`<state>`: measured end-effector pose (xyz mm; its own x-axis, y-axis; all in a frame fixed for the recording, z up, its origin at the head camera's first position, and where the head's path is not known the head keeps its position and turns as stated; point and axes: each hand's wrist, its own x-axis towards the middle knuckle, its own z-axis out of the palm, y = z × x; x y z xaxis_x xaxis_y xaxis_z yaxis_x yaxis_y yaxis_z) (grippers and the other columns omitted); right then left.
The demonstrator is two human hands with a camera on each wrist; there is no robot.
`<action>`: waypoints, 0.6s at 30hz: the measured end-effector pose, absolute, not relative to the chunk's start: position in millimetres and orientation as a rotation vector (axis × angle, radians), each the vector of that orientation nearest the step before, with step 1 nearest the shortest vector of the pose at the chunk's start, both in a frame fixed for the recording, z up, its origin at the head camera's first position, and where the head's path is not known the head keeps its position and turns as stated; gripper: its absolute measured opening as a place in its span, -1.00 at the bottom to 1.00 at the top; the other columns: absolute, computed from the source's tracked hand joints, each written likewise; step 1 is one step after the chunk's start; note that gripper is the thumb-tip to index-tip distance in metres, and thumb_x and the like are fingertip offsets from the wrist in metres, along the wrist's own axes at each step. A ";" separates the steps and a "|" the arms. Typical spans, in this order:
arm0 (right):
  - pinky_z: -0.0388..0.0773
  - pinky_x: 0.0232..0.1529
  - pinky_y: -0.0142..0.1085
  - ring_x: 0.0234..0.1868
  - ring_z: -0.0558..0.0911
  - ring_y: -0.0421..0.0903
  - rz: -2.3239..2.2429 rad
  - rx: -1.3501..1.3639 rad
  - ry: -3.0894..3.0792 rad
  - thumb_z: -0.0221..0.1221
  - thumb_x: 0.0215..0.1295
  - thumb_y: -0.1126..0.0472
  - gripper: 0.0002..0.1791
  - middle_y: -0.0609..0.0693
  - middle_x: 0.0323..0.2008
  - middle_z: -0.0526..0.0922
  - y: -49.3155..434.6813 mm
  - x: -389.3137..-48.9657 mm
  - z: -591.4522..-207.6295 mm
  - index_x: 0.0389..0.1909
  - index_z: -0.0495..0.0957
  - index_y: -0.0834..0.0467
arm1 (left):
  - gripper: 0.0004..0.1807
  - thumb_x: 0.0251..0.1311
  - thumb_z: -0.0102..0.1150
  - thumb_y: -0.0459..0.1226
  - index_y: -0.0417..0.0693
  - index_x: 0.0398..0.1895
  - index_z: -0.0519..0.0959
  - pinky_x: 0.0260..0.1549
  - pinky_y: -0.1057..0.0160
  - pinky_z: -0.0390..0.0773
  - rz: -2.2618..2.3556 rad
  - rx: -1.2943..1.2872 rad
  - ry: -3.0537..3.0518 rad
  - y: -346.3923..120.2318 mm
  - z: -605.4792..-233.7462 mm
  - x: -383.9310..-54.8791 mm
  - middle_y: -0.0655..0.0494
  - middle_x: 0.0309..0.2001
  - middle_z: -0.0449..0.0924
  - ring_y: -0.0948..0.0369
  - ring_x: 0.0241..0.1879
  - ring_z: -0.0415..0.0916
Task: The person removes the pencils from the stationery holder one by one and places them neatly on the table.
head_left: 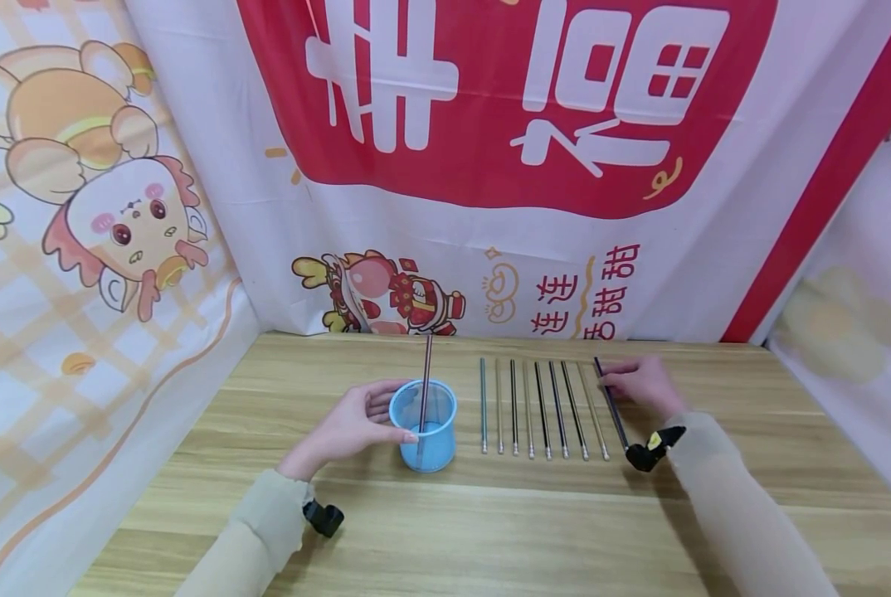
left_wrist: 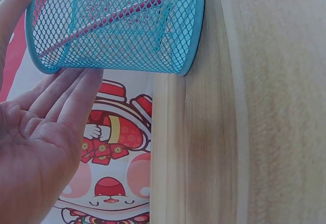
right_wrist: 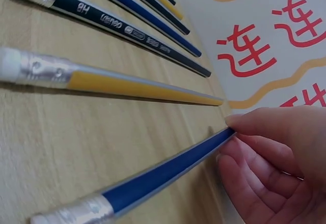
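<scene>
A light blue mesh pen cup (head_left: 436, 454) stands upright on the table, and my left hand (head_left: 352, 424) holds its side, thumb at the front rim and fingers behind. Inside it leans one reddish pencil (head_left: 426, 373), also visible through the mesh in the left wrist view. At the right end of a row of pencils, my right hand (head_left: 643, 385) pinches a dark blue pencil (right_wrist: 168, 172) by its far end between thumb and fingers. Its eraser end points towards me. Beside it lies a yellow pencil (right_wrist: 137, 86), then a dark green HB pencil (right_wrist: 114, 24).
Several more pencils, among them a teal pencil (head_left: 483, 406) at the left end, lie side by side between cup and right hand, erasers towards me. The wooden table (head_left: 490, 531) ends at a printed cloth (head_left: 483, 224) behind; more cloth hangs on both sides.
</scene>
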<state>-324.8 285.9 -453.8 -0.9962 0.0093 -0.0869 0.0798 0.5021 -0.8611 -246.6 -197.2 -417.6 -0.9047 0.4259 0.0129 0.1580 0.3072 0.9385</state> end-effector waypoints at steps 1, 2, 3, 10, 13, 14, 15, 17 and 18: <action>0.70 -0.29 -0.39 -0.33 0.72 -0.12 -1.529 0.096 2.663 0.35 0.31 0.26 -0.62 0.18 -0.20 0.76 284.9 -324.6 -454.1 0.05 0.64 0.42 | -0.14 0.08 0.58 -0.25 -0.19 0.45 0.37 0.26 0.10 0.48 1.634 0.533 2.339 -197.3 -417.7 -246.6 -0.14 0.35 0.45 -0.06 0.32 0.42; 0.70 -0.29 -0.39 -0.33 0.72 -0.12 -1.525 0.097 2.668 0.36 0.31 0.26 -0.62 0.18 -0.21 0.76 284.3 -324.3 -453.9 0.05 0.64 0.42 | -0.13 0.07 0.58 -0.23 -0.19 0.45 0.37 0.26 0.10 0.48 1.632 0.533 2.341 -197.3 -417.9 -246.7 -0.13 0.35 0.45 -0.05 0.32 0.42; 0.70 -0.30 -0.38 -0.34 0.72 -0.12 -1.520 0.103 2.673 0.36 0.30 0.27 -0.61 0.18 -0.21 0.76 283.8 -324.2 -453.9 0.05 0.64 0.43 | -0.12 0.07 0.59 -0.22 -0.18 0.45 0.37 0.26 0.10 0.48 1.630 0.534 2.341 -197.4 -418.0 -246.8 -0.13 0.35 0.45 -0.05 0.32 0.42; 0.69 -0.35 -0.38 -0.39 0.70 -0.14 -1.485 0.163 2.703 0.37 0.28 0.26 -0.61 0.13 -0.29 0.76 280.1 -325.0 -453.9 0.02 0.65 0.44 | -0.11 0.05 0.60 -0.18 -0.18 0.44 0.37 0.26 0.10 0.49 1.632 0.541 2.343 -197.8 -419.2 -247.4 -0.13 0.35 0.46 -0.05 0.32 0.43; 0.69 -0.39 -0.38 -0.42 0.69 -0.16 -1.500 0.167 2.705 0.38 0.24 0.29 -0.62 0.11 -0.33 0.76 278.8 -325.1 -454.4 0.01 0.65 0.45 | -0.09 0.03 0.61 -0.16 -0.17 0.44 0.37 0.26 0.10 0.49 1.632 0.538 2.342 -197.9 -419.3 -247.5 -0.13 0.35 0.46 -0.05 0.32 0.43; 0.69 -0.39 -0.39 -0.43 0.69 -0.16 -1.508 0.174 2.703 0.38 0.24 0.30 -0.62 0.10 -0.35 0.76 278.6 -325.4 -454.8 0.00 0.65 0.46 | -0.09 0.03 0.61 -0.15 -0.17 0.45 0.37 0.26 0.10 0.49 1.631 0.538 2.342 -197.9 -419.3 -247.5 -0.13 0.35 0.46 -0.05 0.32 0.43; 0.69 -0.40 -0.39 -0.44 0.69 -0.17 -1.509 0.168 2.704 0.38 0.23 0.30 -0.62 0.10 -0.35 0.76 278.4 -325.4 -455.0 0.00 0.65 0.47 | -0.08 0.03 0.61 -0.14 -0.17 0.45 0.37 0.26 0.10 0.49 1.630 0.540 2.342 -197.9 -419.3 -247.5 -0.13 0.35 0.46 -0.05 0.32 0.43; 0.69 -0.40 -0.40 -0.44 0.69 -0.17 -1.514 0.170 2.704 0.37 0.24 0.31 -0.62 0.09 -0.36 0.76 278.4 -325.7 -455.6 -0.01 0.64 0.48 | -0.09 0.03 0.61 -0.15 -0.18 0.45 0.37 0.26 0.10 0.49 1.630 0.544 2.341 -197.9 -419.3 -247.6 -0.13 0.35 0.45 -0.05 0.32 0.42; 0.69 -0.40 -0.41 -0.44 0.69 -0.17 -1.517 0.176 2.703 0.37 0.24 0.31 -0.62 0.08 -0.36 0.76 278.4 -325.9 -455.9 -0.01 0.64 0.48 | -0.09 0.04 0.61 -0.15 -0.18 0.45 0.37 0.26 0.11 0.49 1.631 0.545 2.340 -197.9 -419.3 -247.6 -0.14 0.35 0.45 -0.06 0.32 0.42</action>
<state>-325.9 278.4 -455.9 -0.9929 0.0804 -0.0878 0.1168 0.5159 -0.8486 -247.6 -197.9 -419.3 -0.9024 0.4304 0.0187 0.1665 0.3084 0.9366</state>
